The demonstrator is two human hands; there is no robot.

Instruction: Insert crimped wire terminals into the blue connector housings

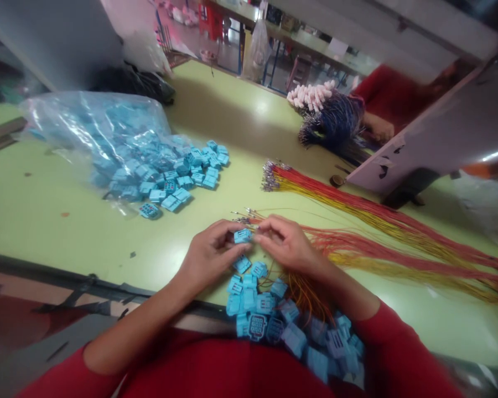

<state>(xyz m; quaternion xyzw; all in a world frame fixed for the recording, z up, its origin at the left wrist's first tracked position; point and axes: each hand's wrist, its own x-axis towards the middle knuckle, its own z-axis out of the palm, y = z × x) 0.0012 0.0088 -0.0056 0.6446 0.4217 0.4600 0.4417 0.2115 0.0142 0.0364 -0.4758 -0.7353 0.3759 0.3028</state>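
Note:
A small blue connector (pixel 242 236) is pinched between the thumb and fingers of my left hand (pixel 211 251). Close against its right side is my right hand (pixel 285 241), thumb and forefinger pressed together; what they grip is too small to make out. Thin wires with metal tips (pixel 249 214) lie just beyond the fingers. Below my hands, several blue connectors (pixel 249 298) with orange wires (pixel 309 296) are heaped at the table edge against the red clothing.
A clear plastic bag (pixel 103 121) spills blue connectors (pixel 182 171) at left. Red and yellow wire bundles (pixel 357 204) stretch to the right. Behind them are dark blue wires (pixel 332 121) with pinkish-white ends, a tape roll (pixel 337 180) and a person's red sleeve (pixel 390 99).

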